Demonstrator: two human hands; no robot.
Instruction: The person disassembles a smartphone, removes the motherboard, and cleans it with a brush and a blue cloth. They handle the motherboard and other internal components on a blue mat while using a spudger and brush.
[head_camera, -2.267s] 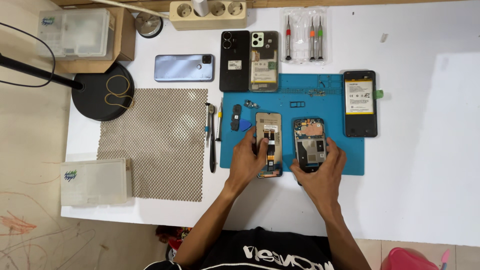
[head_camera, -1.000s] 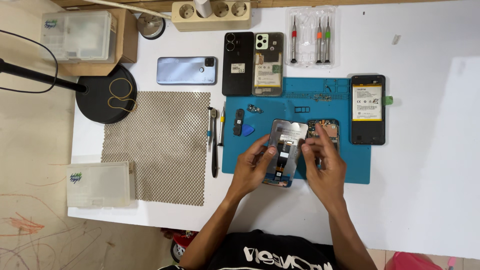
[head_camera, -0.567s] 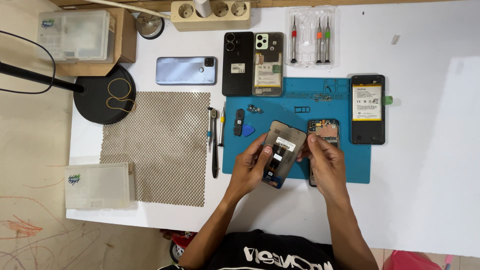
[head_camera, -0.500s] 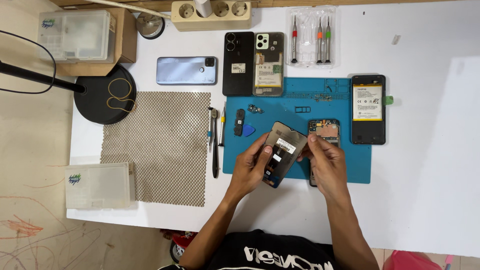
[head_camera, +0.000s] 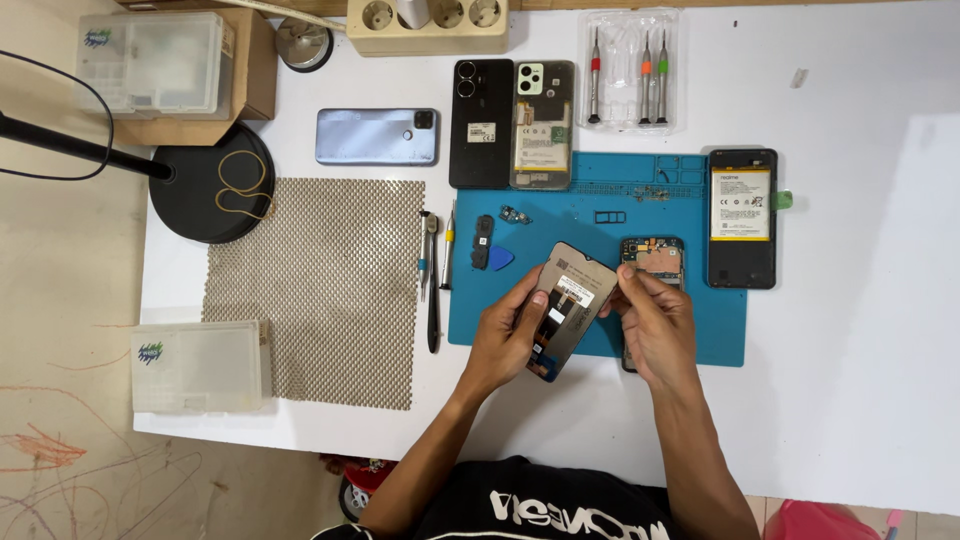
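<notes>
My left hand (head_camera: 508, 338) grips a loose phone screen panel (head_camera: 570, 305), held tilted above the blue repair mat (head_camera: 700, 330) with its back side up. My right hand (head_camera: 655, 330) pinches the panel's upper right edge with thumb and fingertips. Under my right hand lies an opened phone frame (head_camera: 655, 262) with its circuit board showing; its lower part is hidden by the hand.
On the mat lie a blue pick (head_camera: 499, 258), a small black part (head_camera: 483, 242) and tweezers (head_camera: 432, 280) at its left edge. An opened phone with battery (head_camera: 741, 217) sits right. Three phones (head_camera: 377, 136) and a screwdriver tray (head_camera: 628, 72) lie behind, a mesh mat (head_camera: 315, 285) left.
The screen panel has been lifted off the mat and tilted up between both hands. My right hand left the phone frame and now holds the panel's edge.
</notes>
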